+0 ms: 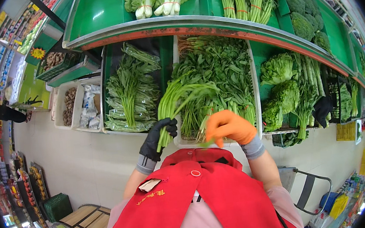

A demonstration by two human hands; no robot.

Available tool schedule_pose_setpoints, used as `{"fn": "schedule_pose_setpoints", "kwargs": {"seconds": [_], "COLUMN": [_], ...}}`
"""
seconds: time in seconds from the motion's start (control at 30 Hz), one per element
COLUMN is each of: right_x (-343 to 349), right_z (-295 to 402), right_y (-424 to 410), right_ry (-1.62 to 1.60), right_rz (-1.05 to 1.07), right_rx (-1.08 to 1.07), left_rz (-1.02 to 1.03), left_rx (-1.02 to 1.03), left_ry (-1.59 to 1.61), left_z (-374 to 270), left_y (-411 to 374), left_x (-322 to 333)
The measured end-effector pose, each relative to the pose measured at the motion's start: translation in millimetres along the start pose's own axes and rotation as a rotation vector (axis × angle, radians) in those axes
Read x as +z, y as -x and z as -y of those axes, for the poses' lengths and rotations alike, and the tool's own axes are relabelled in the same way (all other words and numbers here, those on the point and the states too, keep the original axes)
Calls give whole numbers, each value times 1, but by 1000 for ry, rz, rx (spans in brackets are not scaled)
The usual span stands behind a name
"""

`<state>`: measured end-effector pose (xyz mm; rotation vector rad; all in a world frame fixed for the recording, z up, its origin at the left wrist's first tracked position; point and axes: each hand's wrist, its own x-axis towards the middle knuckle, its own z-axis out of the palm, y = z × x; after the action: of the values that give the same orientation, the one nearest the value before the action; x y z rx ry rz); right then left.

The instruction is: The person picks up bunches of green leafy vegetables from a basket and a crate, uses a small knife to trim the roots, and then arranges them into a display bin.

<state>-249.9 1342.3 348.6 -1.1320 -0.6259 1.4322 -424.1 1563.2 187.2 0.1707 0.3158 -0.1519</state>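
Note:
My left hand (161,137), in a black glove, grips a bunch of long-stemmed leafy greens (170,107) by the stems. The leaves droop to the right over a white crate (258,106). Inside that crate lies a heap of similar leafy greens (220,64), some bundled with red ties. My right hand (231,127), wearing an orange glove, hovers over the crate's near edge and is blurred by motion. A small green scrap (207,143) shows at its fingertips, pinched between them; what part of a plant it is cannot be made out.
Above the crate runs a shelf's metal edge (193,20), with broccoli (302,25) at right. Bagged green vegetables (132,109) lie left, lettuce (280,98) right. Behind me stand a wooden-topped platform (87,218) and a cart with a metal handle (327,182). Another person (6,113) is far left.

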Motion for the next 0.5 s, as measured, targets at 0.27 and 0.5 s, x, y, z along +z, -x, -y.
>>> {"fn": "schedule_pose_setpoints", "kwargs": {"seconds": [0.27, 0.5], "right_x": [-82, -46], "right_z": [-16, -85], "right_y": [-35, -82], "right_ry": [-140, 476], "right_rz": [-231, -399], "right_rx": [-236, -44], "left_rz": [187, 117], "left_rx": [95, 148], "left_ry": [554, 433], "left_z": [27, 43], "left_y": [1, -8], "left_x": [61, 79]}}
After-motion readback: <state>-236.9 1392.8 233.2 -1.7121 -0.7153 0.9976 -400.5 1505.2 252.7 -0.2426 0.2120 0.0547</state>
